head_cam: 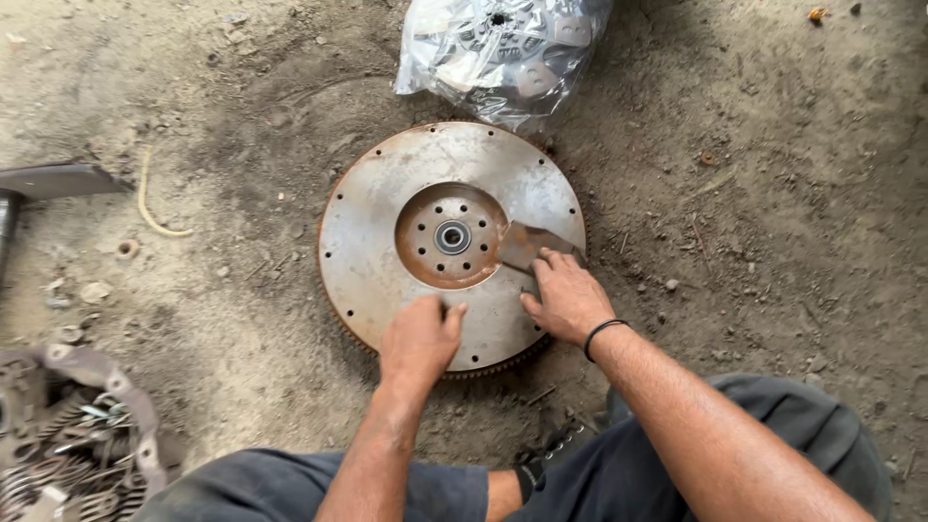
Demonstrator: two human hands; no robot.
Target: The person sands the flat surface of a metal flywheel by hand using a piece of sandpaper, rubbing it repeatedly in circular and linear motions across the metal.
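Note:
A large round rusty flywheel [387, 208] lies flat on the dirt ground, with a toothed rim, a ring of bolt holes and a bearing [452, 237] at its centre. My left hand [418, 338] rests with curled fingers on the near part of the disc. My right hand [568, 298], with a black band on the wrist, presses a grey sheet of abrasive paper [527, 245] against the disc's right side; the patch there looks cleaner than the rest.
A clear plastic bag [503, 48] holding a metal clutch part lies just beyond the flywheel. A greasy pressure plate with springs [72, 435] sits at the lower left. A dark metal bar [48, 182] lies at the left edge. My knees frame the bottom.

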